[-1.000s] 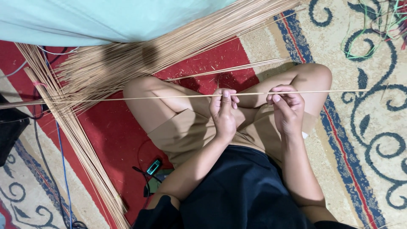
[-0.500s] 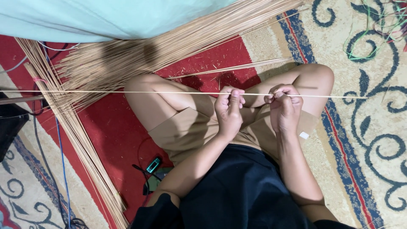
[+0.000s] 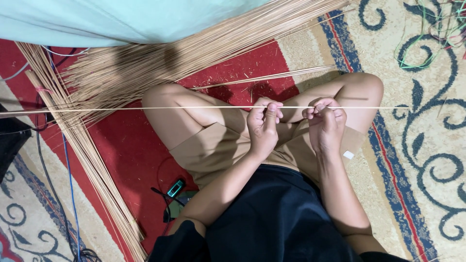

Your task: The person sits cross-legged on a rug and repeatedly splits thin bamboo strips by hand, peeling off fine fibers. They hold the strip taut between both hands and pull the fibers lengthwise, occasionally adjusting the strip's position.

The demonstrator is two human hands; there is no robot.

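Both hands, left point(image 3: 263, 127) and right point(image 3: 326, 127), pinch a thin stick point(image 3: 145, 108), its left end seemingly cut off.

Bright, even light; soft shadows, sharp focus throughout.

The stick point(image 3: 145, 108) runs off the left edge. Both hands' fingertips curl around it, hiding the grip. The bundle point(image 3: 87, 155) leaves the bottom edge; the green device point(image 3: 175, 188) is too small to tell.

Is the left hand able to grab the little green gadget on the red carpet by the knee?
Probably yes, but not right now: the left hand is pinching the long thin stick. Nothing lies over the green gadget, so the way looks free.
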